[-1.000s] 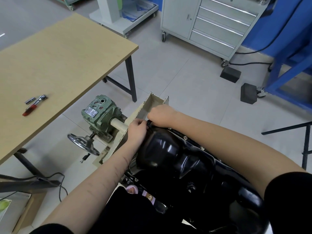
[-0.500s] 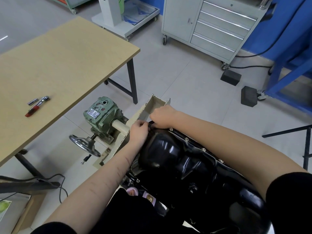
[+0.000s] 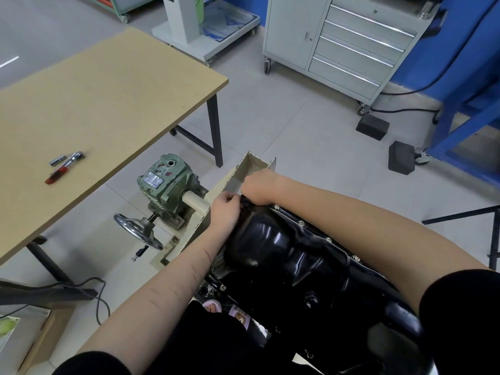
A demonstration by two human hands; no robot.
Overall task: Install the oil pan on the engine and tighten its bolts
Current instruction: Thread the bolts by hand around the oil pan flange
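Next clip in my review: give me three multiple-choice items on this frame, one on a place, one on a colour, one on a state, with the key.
1. Where does the red-handled ratchet lie?
A. on the wooden table
B. on the floor
C. in a cabinet drawer

2. What colour is the oil pan?
A. silver
B. glossy black
C. green

3. What are the two hands doing?
A. hanging idle
B. turning the handwheel
C. meeting at the pan's far end

Key:
1 A, it rests on the tabletop beside a small metal piece.
2 B, its surface is shiny black.
3 C, the left hand and right hand sit together at the far rim.
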